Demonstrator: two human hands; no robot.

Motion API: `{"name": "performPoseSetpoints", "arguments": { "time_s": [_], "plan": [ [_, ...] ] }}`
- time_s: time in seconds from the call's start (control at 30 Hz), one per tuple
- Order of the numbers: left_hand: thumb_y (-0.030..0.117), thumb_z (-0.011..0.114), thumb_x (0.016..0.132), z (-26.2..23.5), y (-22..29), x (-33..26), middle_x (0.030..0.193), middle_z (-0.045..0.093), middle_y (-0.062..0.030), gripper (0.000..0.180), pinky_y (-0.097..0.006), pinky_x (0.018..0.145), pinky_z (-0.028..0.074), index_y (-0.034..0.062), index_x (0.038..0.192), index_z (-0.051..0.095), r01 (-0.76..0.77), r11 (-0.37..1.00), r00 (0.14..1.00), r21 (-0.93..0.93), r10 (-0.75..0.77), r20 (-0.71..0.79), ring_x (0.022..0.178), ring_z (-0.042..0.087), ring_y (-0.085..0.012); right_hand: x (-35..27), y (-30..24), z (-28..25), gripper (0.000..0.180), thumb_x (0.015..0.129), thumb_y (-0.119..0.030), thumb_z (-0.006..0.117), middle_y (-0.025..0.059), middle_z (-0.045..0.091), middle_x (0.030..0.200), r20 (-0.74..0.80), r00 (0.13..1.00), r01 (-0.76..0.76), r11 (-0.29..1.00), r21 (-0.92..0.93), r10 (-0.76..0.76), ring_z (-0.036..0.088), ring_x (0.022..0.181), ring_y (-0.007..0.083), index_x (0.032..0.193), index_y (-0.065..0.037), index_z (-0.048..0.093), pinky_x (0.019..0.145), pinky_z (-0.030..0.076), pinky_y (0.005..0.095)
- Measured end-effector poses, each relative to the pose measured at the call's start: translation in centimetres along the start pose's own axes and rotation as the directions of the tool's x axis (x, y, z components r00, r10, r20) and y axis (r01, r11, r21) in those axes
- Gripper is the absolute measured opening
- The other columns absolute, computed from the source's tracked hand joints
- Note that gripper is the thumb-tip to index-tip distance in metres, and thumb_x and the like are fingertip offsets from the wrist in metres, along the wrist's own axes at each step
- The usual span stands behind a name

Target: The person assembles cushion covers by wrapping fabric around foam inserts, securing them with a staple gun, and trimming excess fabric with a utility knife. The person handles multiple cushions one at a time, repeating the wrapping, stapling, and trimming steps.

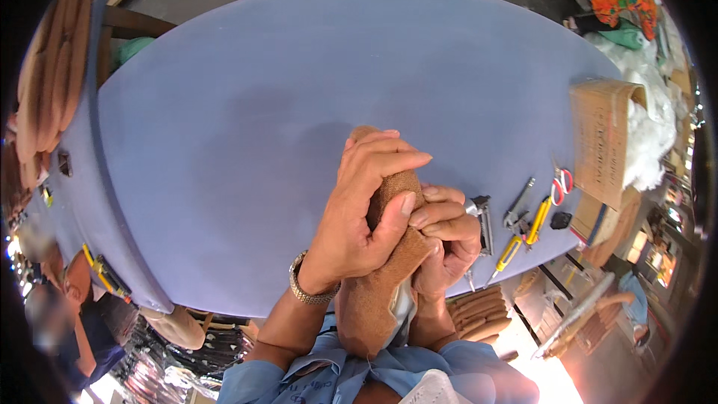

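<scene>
A long, brown, fuzzy padded piece [366, 310] runs from my chest out over the near edge of the table, with a pale inner side showing along its right. My left hand [351, 206] is wrapped over its far part, thumb pressing on the near side and fingers curled across the top. On the right edge of the piece, my right hand [449, 236] pinches the material between thumb and bent fingers. Both hands nearly meet at a fold there. What lies under the fingers is hidden.
A blue-covered table [247, 67] spreads ahead. To the right lie a staple gun [485, 228], a yellow screwdriver [508, 256], a yellow cutter [538, 221] and red-handled scissors [561, 185], near a cardboard box [598, 138]. Brown padded pieces [52, 78] stack at left; a person stands lower left.
</scene>
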State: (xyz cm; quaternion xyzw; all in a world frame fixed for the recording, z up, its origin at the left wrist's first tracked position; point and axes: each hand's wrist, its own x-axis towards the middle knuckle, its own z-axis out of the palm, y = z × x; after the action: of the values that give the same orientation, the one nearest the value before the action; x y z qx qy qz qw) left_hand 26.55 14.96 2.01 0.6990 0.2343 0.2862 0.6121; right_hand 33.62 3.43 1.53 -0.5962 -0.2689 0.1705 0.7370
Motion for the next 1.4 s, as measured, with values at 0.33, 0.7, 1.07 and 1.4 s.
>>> {"name": "performPoseSetpoints", "arguments": {
  "time_s": [0.33, 0.7, 1.07, 1.4],
  "plan": [
    [0.006, 0.064, 0.086, 0.7, 0.3, -0.2, 0.127, 0.061, -0.0168, 0.045, -0.057, 0.119, 0.029, 0.0031, 0.131, 0.062, -0.057, 0.998, 0.998, 0.04, 0.057, 0.02, 0.132, 0.052, -0.039, -8.7, 1.9, -18.4, 0.068, 0.086, -0.009, 0.078, 0.0222, 0.047, 0.152, -0.049, 0.89, -0.13, 0.149, -0.98, 0.452, 0.052, 0.136, 0.0372, 0.147, -0.007, 0.049, 0.109, 0.047, 0.0428],
    [0.012, 0.067, 0.085, 0.4, -0.3, -0.7, 0.135, 0.056, -0.0158, 0.059, -0.058, 0.116, 0.028, 0.0032, 0.142, 0.055, -0.09, 0.995, 0.996, 0.041, 0.09, -0.002, 0.135, 0.047, -0.0412, -3.1, -0.2, -18.2, 0.087, 0.075, 0.004, 0.082, 0.0144, 0.061, 0.14, -0.135, 0.834, -0.438, 0.493, -0.752, 0.535, 0.065, 0.112, 0.0189, 0.155, -0.01, 0.048, 0.088, 0.057, 0.0323],
    [0.008, 0.068, 0.078, 0.5, 0.4, -1.0, 0.146, 0.05, -0.02, 0.076, -0.061, 0.123, 0.019, 0.0065, 0.152, 0.049, 0.007, 0.997, 0.995, 0.074, -0.014, 0.096, 0.145, 0.041, -0.0412, 8.6, -15.1, -4.5, 0.047, 0.078, -0.001, 0.078, 0.0129, 0.078, 0.112, 0.381, 0.784, 0.019, 0.595, -0.804, 0.49, 0.077, 0.099, 0.0243, 0.125, -0.001, 0.072, 0.086, 0.06, 0.0322],
    [0.016, 0.071, 0.078, 0.1, -0.7, -0.9, 0.146, 0.049, -0.0162, 0.082, -0.067, 0.119, 0.02, 0.0114, 0.156, 0.045, 0.004, 1.0, 0.995, 0.022, -0.006, 0.098, 0.145, 0.04, -0.041, 11.4, -14.9, -1.5, 0.045, 0.078, -0.007, 0.072, 0.0108, 0.078, 0.113, 0.591, 0.59, 0.287, 0.541, -0.79, 0.55, 0.077, 0.1, 0.0283, 0.123, -0.003, 0.074, 0.087, 0.061, 0.0361]
  ]
}}
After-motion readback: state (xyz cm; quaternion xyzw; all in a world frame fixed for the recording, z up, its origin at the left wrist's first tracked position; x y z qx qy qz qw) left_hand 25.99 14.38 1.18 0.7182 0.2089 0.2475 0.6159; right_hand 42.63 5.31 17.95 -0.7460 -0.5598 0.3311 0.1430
